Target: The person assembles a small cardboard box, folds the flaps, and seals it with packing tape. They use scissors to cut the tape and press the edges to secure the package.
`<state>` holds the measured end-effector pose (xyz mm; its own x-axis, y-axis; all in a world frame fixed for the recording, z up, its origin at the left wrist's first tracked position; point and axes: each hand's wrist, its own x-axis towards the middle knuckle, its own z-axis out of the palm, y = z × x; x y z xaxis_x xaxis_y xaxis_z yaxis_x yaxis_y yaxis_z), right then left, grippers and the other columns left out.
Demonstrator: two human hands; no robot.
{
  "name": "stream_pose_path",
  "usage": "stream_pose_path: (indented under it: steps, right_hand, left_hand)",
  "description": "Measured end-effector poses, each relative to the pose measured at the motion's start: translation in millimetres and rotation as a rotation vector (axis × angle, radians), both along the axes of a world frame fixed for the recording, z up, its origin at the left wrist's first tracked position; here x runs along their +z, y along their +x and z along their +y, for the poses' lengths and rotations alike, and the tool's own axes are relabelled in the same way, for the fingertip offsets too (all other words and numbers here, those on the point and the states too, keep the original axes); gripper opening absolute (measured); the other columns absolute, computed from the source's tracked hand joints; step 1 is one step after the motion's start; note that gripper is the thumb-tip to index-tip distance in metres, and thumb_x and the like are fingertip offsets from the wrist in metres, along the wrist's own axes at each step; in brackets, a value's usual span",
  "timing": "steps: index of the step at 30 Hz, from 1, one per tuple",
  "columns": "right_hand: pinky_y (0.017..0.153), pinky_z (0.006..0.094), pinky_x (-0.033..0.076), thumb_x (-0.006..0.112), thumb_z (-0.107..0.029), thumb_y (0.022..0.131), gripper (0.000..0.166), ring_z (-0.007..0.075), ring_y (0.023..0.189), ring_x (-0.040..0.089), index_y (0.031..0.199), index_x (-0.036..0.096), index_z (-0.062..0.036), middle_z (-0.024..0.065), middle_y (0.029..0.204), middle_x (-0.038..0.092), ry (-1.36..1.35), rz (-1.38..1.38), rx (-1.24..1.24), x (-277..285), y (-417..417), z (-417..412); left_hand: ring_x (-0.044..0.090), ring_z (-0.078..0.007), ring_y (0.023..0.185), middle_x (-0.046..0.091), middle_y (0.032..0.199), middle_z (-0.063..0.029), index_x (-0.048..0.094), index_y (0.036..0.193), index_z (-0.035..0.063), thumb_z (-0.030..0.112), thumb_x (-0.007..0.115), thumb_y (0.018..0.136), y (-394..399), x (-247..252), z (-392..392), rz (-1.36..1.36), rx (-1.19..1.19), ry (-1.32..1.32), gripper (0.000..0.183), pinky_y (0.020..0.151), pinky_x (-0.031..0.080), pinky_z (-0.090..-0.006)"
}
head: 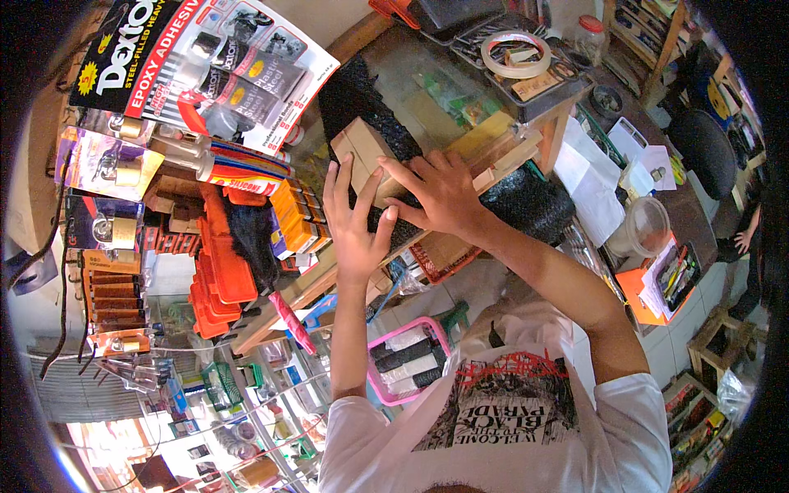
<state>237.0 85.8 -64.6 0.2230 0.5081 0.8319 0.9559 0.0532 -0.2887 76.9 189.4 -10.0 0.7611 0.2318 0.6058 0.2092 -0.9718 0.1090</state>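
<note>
A small brown cardboard box (362,143) with a seam along its top lies on black plastic wrapping (370,92) on the glass-topped counter (425,55). My left hand (357,215) has its fingertips on the box's top and left side. From the right, my right hand (441,191) holds the near end, its index fingertip on the top near the seam and its thumb lower down. Both hands partly cover the box's near end, so their exact contact there is hidden.
Epoxy adhesive packs (228,74) and carded padlocks (114,172) hang at left, near orange plastic toolboxes (225,259) and small orange-yellow boxes (299,215). A tape roll (516,54) lies on a tray at upper right. Below sits a pink basket (410,360).
</note>
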Motion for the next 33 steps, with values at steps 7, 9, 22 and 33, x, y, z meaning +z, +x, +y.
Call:
stream_pose_path:
  steps: [7, 9, 22, 33]
  right_hand:
    - [0.075, 0.0438, 0.044, 0.066, -0.052, 0.094, 0.068, 0.0271, 0.086, 0.055, 0.151, 0.055, -0.0176, 0.0060, 0.089, 0.059, -0.005, -0.015, -0.018, -1.3, -0.9, 0.4]
    - [0.075, 0.0443, 0.044, 0.066, -0.053, 0.094, 0.068, 0.0272, 0.087, 0.056, 0.152, 0.055, -0.0175, 0.0061, 0.090, 0.059, 0.001, -0.003, 0.000, -0.6, -1.0, 0.0]
    - [0.077, 0.0455, 0.045, 0.070, -0.046, 0.093, 0.069, 0.0283, 0.086, 0.057, 0.152, 0.055, -0.0136, 0.0079, 0.093, 0.058, 0.014, -0.008, 0.010, -2.8, -1.1, -2.7]
    - [0.081, 0.0447, 0.043, 0.074, -0.042, 0.091, 0.073, 0.0278, 0.090, 0.056, 0.155, 0.052, -0.0129, 0.0073, 0.093, 0.059, -0.016, 0.014, 0.031, -1.6, 0.2, -8.6]
  left_hand:
    - [0.038, -0.0484, 0.148, 0.044, 0.161, -0.0219, 0.063, 0.138, 0.0078, 0.029, 0.072, 0.094, 0.7, -3.0, -1.5, -0.063, -0.032, -0.039, 0.050, 0.120, 0.031, -0.0579]
    - [0.040, -0.0482, 0.147, 0.045, 0.159, -0.0218, 0.062, 0.137, 0.0061, 0.026, 0.075, 0.092, 1.3, -4.5, 0.2, -0.048, -0.006, -0.007, 0.051, 0.119, 0.032, -0.0578]
    - [0.044, -0.0462, 0.141, 0.052, 0.150, -0.0187, 0.064, 0.130, 0.0064, 0.018, 0.075, 0.090, 0.4, -5.1, -9.1, -0.152, 0.052, 0.115, 0.042, 0.115, 0.037, -0.0577]
    - [0.045, -0.0443, 0.143, 0.055, 0.148, -0.0195, 0.064, 0.130, 0.0066, 0.012, 0.073, 0.092, 2.7, -2.0, -11.1, -0.135, 0.055, 0.085, 0.040, 0.119, 0.033, -0.0570]
